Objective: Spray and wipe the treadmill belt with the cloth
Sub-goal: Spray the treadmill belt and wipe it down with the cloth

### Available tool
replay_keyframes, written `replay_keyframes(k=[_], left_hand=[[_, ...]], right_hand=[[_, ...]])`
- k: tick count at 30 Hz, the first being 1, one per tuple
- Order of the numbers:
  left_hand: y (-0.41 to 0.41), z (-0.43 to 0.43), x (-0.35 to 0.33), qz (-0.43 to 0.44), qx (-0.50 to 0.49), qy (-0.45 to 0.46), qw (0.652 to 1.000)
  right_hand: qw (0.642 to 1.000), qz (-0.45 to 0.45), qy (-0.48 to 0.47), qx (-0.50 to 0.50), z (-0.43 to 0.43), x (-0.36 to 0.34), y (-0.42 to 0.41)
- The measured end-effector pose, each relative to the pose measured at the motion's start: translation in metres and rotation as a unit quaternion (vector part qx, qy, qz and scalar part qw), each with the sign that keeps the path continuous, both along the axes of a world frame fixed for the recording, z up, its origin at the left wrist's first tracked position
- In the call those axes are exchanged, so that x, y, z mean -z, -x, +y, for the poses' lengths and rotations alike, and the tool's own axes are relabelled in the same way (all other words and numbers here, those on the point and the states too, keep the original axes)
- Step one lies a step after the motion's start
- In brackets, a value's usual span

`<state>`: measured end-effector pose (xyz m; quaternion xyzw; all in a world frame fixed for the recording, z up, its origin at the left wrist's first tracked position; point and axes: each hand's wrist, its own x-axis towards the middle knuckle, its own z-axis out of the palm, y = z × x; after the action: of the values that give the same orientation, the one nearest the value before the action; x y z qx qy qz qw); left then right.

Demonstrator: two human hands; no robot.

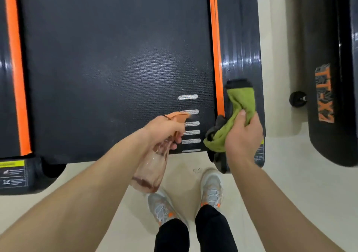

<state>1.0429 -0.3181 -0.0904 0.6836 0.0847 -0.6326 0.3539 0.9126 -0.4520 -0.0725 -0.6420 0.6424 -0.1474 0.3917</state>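
The dark treadmill belt (pixel 108 62) fills the upper part of the view, with orange strips along both sides and white bars near its rear right corner. My left hand (pixel 164 129) grips a clear pinkish spray bottle (pixel 153 166) with an orange nozzle that points at the belt by the white bars. A little dark liquid sits in the bottle's bottom. My right hand (pixel 243 135) holds a green cloth (pixel 240 104) with a dark grey edge, bunched over the treadmill's right side rail (pixel 242 44). Fine pale specks show on the belt's right half.
A second black machine (pixel 333 73) with orange lettering stands to the right across a strip of pale floor (pixel 279 77). My feet in grey and orange shoes (pixel 212 189) stand on the floor just behind the treadmill's rear edge. Warning labels (pixel 13 174) sit on the left rear corner.
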Motion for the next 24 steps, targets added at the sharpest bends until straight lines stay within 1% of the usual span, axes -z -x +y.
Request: replay_keyframes(k=[2, 3, 5, 6, 7, 8, 9, 10, 11, 13, 14, 15, 17, 18, 19, 20, 21, 24], left_hand=[[0.009, 0.017, -0.002, 0.009, 0.035, -0.025, 0.999], [0.012, 0.026, -0.005, 0.020, 0.042, -0.020, 0.999], [0.013, 0.046, -0.007, 0.018, 0.005, 0.008, 1.000], [0.012, 0.056, -0.007, 0.009, -0.031, 0.027, 0.999], [0.010, 0.066, -0.007, -0.009, -0.069, 0.048, 0.996], [0.007, 0.075, -0.010, -0.023, -0.115, 0.065, 0.991], [0.003, 0.085, -0.006, -0.031, -0.158, 0.082, 0.984], [-0.002, 0.091, -0.006, -0.035, -0.198, 0.093, 0.975], [-0.005, 0.097, -0.003, -0.035, -0.223, 0.101, 0.969], [-0.009, 0.108, 0.002, -0.034, -0.250, 0.090, 0.964], [-0.012, 0.111, 0.002, -0.033, -0.256, 0.088, 0.962], [-0.013, 0.113, 0.002, -0.030, -0.264, 0.083, 0.960], [-0.017, 0.119, 0.001, -0.025, -0.283, 0.073, 0.956], [-0.018, 0.121, 0.002, -0.024, -0.286, 0.072, 0.955], [-0.018, 0.123, 0.003, -0.026, -0.286, 0.071, 0.955], [-0.018, 0.127, 0.004, -0.027, -0.290, 0.070, 0.954], [-0.018, 0.132, 0.007, -0.027, -0.290, 0.073, 0.954], [-0.014, 0.152, 0.011, -0.023, -0.297, 0.058, 0.953]], right_hand=[[1.000, -0.019, 0.021, -0.003, -0.008, -0.001, -0.013], [0.999, -0.023, 0.032, -0.013, -0.011, 0.000, -0.020], [0.995, -0.019, 0.070, -0.073, -0.016, 0.008, -0.040], [0.986, -0.013, 0.097, -0.134, -0.018, 0.017, -0.051], [0.966, 0.013, 0.129, -0.223, -0.019, 0.029, -0.061], [0.929, 0.067, 0.156, -0.328, -0.020, 0.046, -0.069], [0.881, 0.128, 0.179, -0.419, -0.019, 0.064, -0.074], [0.836, 0.175, 0.201, -0.479, -0.016, 0.082, -0.077], [0.813, 0.202, 0.210, -0.505, -0.012, 0.097, -0.073], [0.800, 0.206, 0.221, -0.518, 0.007, 0.113, -0.049], [0.783, 0.200, 0.230, -0.542, 0.020, 0.114, -0.027], [0.755, 0.195, 0.244, -0.577, 0.032, 0.114, -0.001], [0.680, 0.180, 0.256, -0.663, 0.040, 0.111, 0.039], [0.652, 0.175, 0.248, -0.695, 0.029, 0.108, 0.040], [0.633, 0.173, 0.250, -0.712, 0.017, 0.108, 0.030], [0.632, 0.178, 0.249, -0.712, 0.009, 0.109, 0.011], [0.655, 0.185, 0.253, -0.688, 0.003, 0.111, -0.013], [0.768, 0.210, 0.242, -0.554, 0.013, 0.119, -0.079]])
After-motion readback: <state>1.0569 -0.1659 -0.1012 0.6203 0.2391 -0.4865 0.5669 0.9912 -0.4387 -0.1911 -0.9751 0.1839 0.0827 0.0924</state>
